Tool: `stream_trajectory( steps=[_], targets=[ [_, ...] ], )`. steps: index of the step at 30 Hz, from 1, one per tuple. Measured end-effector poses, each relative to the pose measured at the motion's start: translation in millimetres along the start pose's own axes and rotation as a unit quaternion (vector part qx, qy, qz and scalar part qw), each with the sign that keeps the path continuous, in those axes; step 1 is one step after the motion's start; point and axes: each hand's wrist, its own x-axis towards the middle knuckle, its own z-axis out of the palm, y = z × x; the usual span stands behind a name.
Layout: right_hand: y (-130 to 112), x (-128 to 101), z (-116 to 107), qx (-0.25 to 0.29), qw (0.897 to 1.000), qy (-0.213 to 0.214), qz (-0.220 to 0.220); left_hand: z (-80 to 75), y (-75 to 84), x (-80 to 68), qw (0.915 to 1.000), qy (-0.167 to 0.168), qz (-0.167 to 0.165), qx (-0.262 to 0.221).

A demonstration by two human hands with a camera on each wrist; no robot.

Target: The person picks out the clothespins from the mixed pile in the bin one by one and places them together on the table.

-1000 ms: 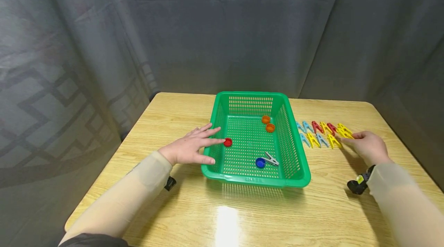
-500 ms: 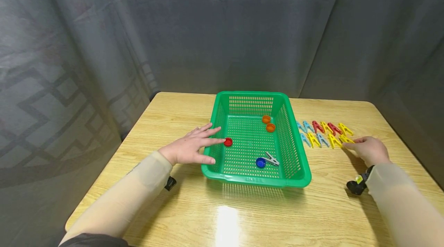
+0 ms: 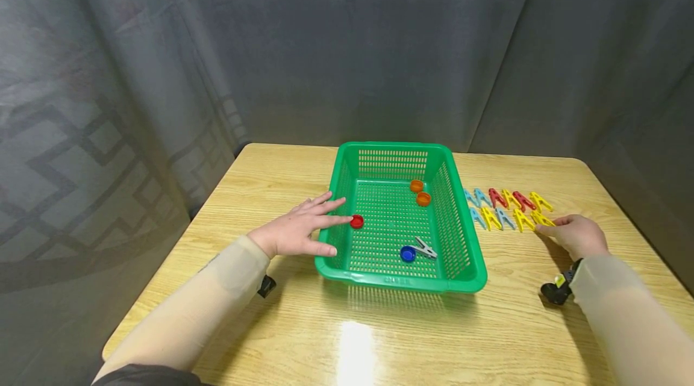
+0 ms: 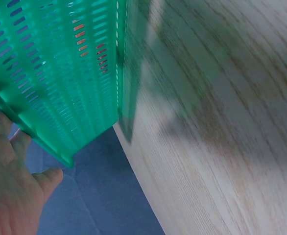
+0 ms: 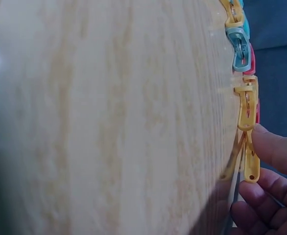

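My right hand (image 3: 580,236) pinches a yellow clothespin (image 3: 543,219) at the right end of the front row of clothespins. In the right wrist view, thumb and fingers are at one arm of that yellow clothespin (image 5: 251,161); another yellow clothespin (image 5: 248,107) lies just beyond it. My left hand (image 3: 295,230) lies with spread fingers over the left rim of a green plastic basket (image 3: 401,282). Inside the basket are a red cap (image 3: 356,221), two orange caps (image 3: 423,199), a blue cap (image 3: 408,254) and a grey clothespin (image 3: 426,249) touching or close beside the blue cap.
To the basket's right, two rows of clothespins stretch along the wooden table (image 3: 434,338): light blue (image 3: 481,197), red (image 3: 496,197), yellow and a grey-blue one (image 3: 505,219). Grey curtains (image 3: 347,61) hang behind and beside the table.
My right hand has brought the yellow clothespin from against the back row toward me, to the front row's right end. Over the last half second it barely moves. My left hand stays put.
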Motion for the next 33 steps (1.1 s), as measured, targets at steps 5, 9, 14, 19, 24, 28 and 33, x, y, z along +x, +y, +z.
stream_trajectory(
  steps=[5,9,14,19,24,28,33],
  targets=[
    [1,-1,1,-0.01,1.0,-0.004,-0.014,-0.5,1.2,0.2,1.0,0.002,0.0,-0.001],
    [3,-1,2,-0.022,0.999,-0.005,-0.027,-0.3,1.3,0.5,1.0,0.003,0.0,-0.001],
    [3,-1,3,-0.042,0.998,-0.005,-0.042,-0.1,1.3,0.8,1.0,0.003,-0.001,-0.003],
    [2,-2,3,-0.046,0.998,-0.005,-0.05,0.0,1.5,0.7,1.0,0.005,0.002,-0.007],
    [2,-3,2,-0.039,0.998,-0.014,-0.043,-0.4,2.1,0.4,1.0,0.005,-0.001,-0.006],
    [3,-1,-2,-0.037,0.998,-0.031,-0.04,-0.4,2.1,0.9,1.0,0.005,-0.001,-0.005],
    [5,0,-8,-0.046,0.997,-0.042,-0.05,-0.3,1.4,1.0,1.0,0.007,0.005,-0.001]
  ],
)
